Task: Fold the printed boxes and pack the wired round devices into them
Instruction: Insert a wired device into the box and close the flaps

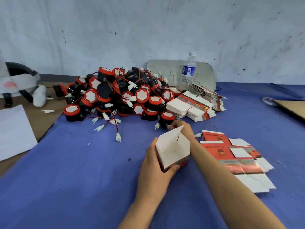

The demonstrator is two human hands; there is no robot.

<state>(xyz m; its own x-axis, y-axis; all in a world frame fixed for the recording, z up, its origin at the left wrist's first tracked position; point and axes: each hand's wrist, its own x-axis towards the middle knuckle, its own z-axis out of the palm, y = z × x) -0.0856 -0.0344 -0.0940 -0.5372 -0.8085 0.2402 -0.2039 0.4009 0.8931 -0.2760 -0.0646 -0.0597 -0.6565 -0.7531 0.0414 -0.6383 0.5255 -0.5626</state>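
A folded box (171, 147) is held upright on the blue cloth (82, 162) by the left hand (153, 166). The fingers are wrapped along its left wall and the thumb is curled round its near bottom corner. The top of the box is open, one flap is raised at the far side, and the white inside is seen with nothing in it.

Just beyond this grip, the right hand (182, 129) is stretched past the raised flap to a round device (167, 119), red-capped and black-bodied, at the near edge of the pile of devices (118, 95). Its fingers are curled at the base of the device, but part of the hand is hidden by the flap, so whether the device is actually gripped cannot be told. A white connector (157, 125) is seen just left of those fingers.

To the right of the held box, beside the right forearm, flat printed boxes (231, 156) are spread on the cloth. Farther beyond the right hand, a stack of flat boxes (189, 106) is laid next to the pile, with a water bottle (189, 70) stood behind it.
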